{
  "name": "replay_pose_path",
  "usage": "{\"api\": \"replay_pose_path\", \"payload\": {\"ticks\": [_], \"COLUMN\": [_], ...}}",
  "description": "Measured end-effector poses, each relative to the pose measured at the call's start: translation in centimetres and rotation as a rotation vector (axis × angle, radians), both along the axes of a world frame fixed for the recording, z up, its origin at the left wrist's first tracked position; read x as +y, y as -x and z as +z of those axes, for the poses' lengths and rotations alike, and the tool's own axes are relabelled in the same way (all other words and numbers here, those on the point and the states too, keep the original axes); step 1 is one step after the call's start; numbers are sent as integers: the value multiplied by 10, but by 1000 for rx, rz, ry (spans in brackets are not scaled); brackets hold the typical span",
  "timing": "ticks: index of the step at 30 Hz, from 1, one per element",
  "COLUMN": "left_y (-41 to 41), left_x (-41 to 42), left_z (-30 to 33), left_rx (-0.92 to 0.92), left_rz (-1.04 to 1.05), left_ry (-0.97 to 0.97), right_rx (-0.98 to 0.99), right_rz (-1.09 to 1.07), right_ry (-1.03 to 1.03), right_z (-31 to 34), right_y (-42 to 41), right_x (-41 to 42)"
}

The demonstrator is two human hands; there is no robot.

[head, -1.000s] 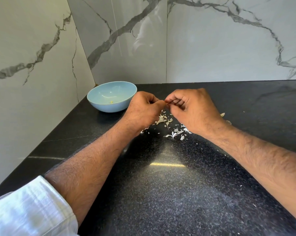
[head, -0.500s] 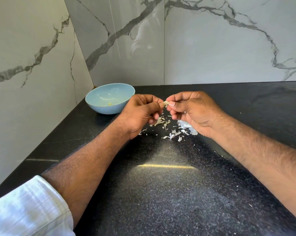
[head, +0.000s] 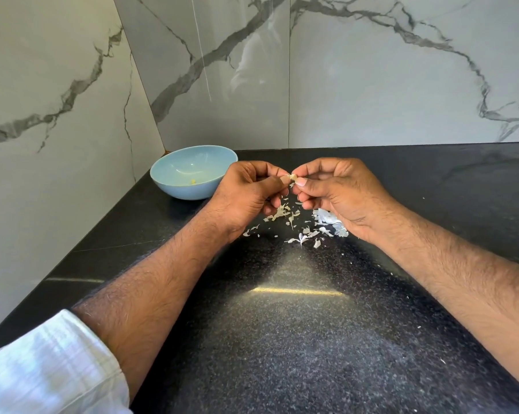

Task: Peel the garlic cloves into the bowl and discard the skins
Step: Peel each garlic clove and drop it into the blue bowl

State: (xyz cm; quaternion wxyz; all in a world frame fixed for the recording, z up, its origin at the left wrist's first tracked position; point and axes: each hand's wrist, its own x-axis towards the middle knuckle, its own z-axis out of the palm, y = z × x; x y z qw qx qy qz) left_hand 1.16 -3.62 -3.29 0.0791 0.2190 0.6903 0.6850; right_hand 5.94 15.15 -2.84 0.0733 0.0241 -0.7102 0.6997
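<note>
In the head view, a light blue bowl sits at the far left corner of the dark speckled surface, close to both marble walls, with only a small yellowish bit inside it. Just right of the bowl, the left hand and right hand meet fingertip to fingertip above the surface, both pinching one small pale garlic clove. Loose skins lie scattered beneath the hands, and the near and far-right parts of the surface carry only tiny specks.

Both hands, left and right, meet fingertip to fingertip, pinching.
</note>
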Motion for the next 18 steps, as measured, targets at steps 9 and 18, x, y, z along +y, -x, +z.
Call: {"api": "replay_pose_path", "payload": {"ticks": [9, 18], "left_y": [1, 1], "left_x": [-5, -11], "left_z": [2, 13], "left_rx": [98, 216], "left_rz": [197, 283], "left_ry": [295, 462], "right_rx": [-76, -173], "right_rz": [194, 248], "right_ry": [263, 265], "right_z": [14, 15], "right_y": [-5, -4], "right_x": [8, 13]}}
